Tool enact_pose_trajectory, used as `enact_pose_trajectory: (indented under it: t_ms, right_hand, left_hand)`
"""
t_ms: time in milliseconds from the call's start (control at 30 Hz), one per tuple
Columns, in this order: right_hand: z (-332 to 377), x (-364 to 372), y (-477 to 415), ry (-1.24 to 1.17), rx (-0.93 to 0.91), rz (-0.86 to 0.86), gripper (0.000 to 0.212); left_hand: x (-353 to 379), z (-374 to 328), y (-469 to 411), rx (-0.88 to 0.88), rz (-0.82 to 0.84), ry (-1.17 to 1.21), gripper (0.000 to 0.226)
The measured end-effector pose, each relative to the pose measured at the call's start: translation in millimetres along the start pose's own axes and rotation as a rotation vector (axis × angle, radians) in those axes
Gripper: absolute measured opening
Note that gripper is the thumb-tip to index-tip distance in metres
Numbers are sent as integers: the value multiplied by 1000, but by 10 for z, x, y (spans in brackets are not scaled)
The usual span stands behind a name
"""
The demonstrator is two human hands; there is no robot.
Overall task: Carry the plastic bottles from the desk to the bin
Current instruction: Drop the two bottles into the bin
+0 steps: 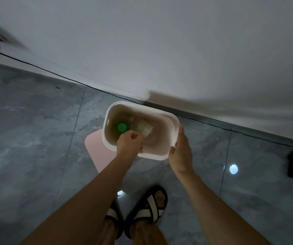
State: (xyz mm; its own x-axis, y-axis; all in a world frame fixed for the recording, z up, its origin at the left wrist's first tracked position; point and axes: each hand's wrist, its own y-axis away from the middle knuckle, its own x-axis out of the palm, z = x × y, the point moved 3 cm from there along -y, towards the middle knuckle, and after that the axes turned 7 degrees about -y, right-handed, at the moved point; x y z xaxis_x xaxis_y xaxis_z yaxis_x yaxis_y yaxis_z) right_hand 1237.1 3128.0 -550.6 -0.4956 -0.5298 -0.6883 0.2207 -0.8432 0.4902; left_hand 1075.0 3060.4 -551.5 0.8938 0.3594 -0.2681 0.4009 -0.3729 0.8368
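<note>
Black cable [57, 73] along the wall [159, 41]; grey tiled floor [27, 138].

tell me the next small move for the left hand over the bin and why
Probably open the left hand and draw it back. It sits curled just above the bin opening, and a green-capped bottle already lies inside below it; whether the fist holds anything cannot be told. The right hand rests open against the bin's rim, steadying it.
</note>
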Motion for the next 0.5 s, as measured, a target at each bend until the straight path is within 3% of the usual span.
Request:
enact_pose_trajectory:
  t_ms: [100,267,500]
  right_hand:
    - [258,-226,351,85,-28,93,71]
    - [716,-590,1130,102,-17,221,56]
    - [1308,-1008,2356,148,-52,416,44]
  left_hand:
    - [-329,60,500,99,-75,-205,8]
    - [-892,202,1420,104,-86,-359,10]
    - [-1585,334,2790,80,-124,-418,11]
